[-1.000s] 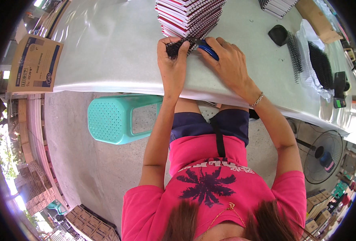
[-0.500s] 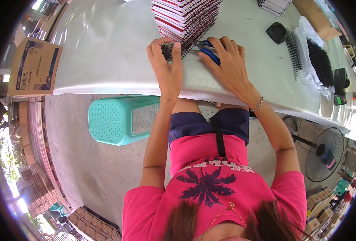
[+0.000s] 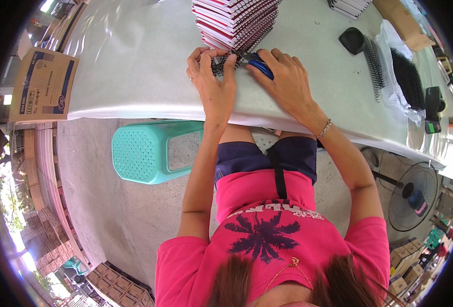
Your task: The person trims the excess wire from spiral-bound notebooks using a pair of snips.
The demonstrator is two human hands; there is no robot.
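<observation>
A tall stack of spiral-bound notebooks (image 3: 215, 23), with white pages, red edges and dark wire coils, stands at the table's far middle. Just in front of it, my left hand (image 3: 213, 84) is closed around black wire binding coils (image 3: 218, 67), thumb and fingertips pinching their upper end. My right hand (image 3: 288, 82) grips blue-handled pliers (image 3: 261, 67). Their jaws point left and meet the wire beside my left thumb. Exactly what lies between the jaws is too small to tell.
On the white-covered table (image 3: 134, 66), a black dish-like object (image 3: 352, 41) and loose wire coils (image 3: 409, 79) on white wrapping lie to the right. A cardboard box (image 3: 45, 84) stands left. Below the edge are a green stool (image 3: 137, 153) and a fan (image 3: 413, 197).
The pliers have moved left and slightly up, bringing their jaws to the wire by my left thumb. Their handles now look closer together. My left fingers have shifted a little on the coils.
</observation>
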